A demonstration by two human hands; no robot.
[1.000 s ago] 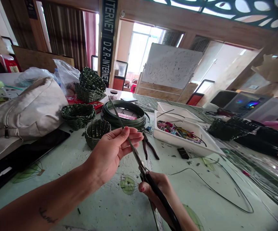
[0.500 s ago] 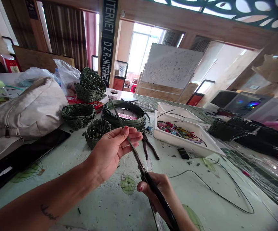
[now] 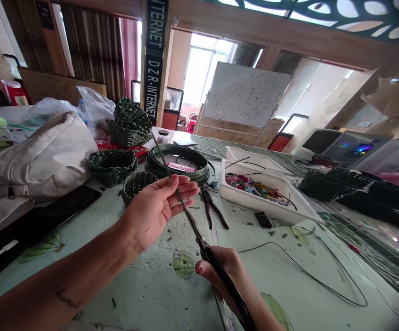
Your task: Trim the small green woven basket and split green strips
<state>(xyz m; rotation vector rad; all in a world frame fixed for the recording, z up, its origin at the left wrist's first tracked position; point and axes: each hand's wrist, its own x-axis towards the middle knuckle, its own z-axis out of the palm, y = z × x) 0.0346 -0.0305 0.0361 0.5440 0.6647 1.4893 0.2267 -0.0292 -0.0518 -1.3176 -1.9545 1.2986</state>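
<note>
Between thumb and fingers, my left hand pinches a thin dark green strip, which slants up and away over a coil. My right hand grips scissors by their black handles. Their blades point toward the left hand and lie along the strip; whether they are fully closed I cannot tell. Behind the left hand lies a coil of dark green strip with a pink label. A small woven basket stands partly hidden by that hand. Dark-handled pliers rest on the table just right of it.
More woven baskets sit at the left, beside a pale bag and a black flat device. A white tray of colourful bits stands at the right, near a black clip and a loose curved wire.
My left hand has moved slightly left and up with the strip, and the strip's far end has shifted left. The right hand with the scissors has barely moved.
</note>
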